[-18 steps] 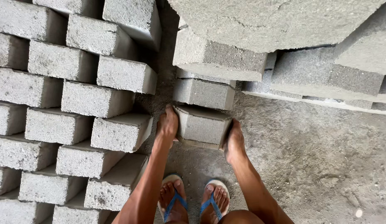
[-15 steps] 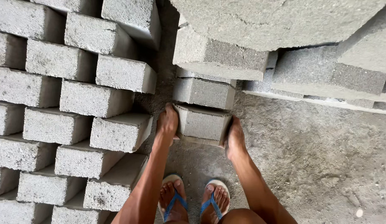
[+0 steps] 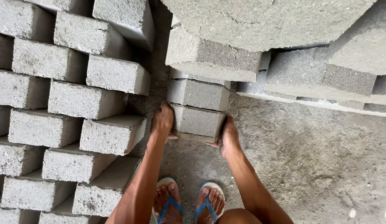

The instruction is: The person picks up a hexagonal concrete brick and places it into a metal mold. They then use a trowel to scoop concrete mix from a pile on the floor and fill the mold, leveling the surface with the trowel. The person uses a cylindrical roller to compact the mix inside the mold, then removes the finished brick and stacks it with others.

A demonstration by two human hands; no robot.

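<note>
A grey concrete block [image 3: 198,121] lies low in front of me, just above the ground. My left hand [image 3: 162,121] presses against its left end and my right hand [image 3: 228,137] against its right end, thumbs under the lower edge. A second block [image 3: 198,93] sits right behind it, and a bigger one [image 3: 213,58] above that. My feet in blue flip-flops [image 3: 188,203] stand just below the block.
Rows of grey blocks [image 3: 68,108] are stacked in steps along the left. Large blocks [image 3: 325,70] pile up at the top and right. Rough concrete floor [image 3: 317,157] spreads to the right.
Both hands stay on the ends of the same block. The view has shifted very slightly; the block sits in almost the same place.
</note>
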